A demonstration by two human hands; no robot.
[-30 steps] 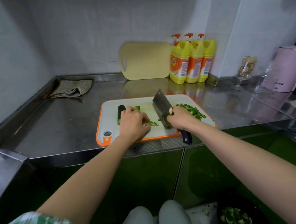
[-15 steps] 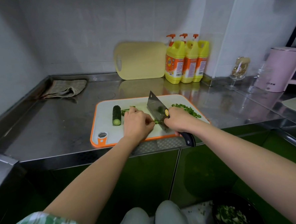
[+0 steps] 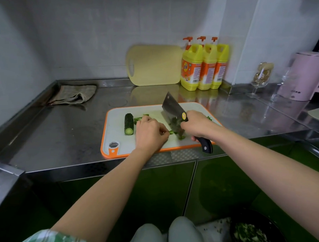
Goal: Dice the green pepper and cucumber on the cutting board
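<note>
I judge dicing partway: left hand point(image 3: 150, 133) pinches pepper strip point(image 3: 171, 132), right hand point(image 3: 195, 125) grips cleaver point(image 3: 171, 106); cucumber piece point(image 3: 129, 123) on board point(image 3: 115, 133) not yet diced.

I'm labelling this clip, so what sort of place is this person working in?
Most likely a home kitchen: a steel counter carries a cutting board with a cucumber piece, three yellow pump bottles stand by the tiled wall, and a pink kettle sits at the right.
</note>
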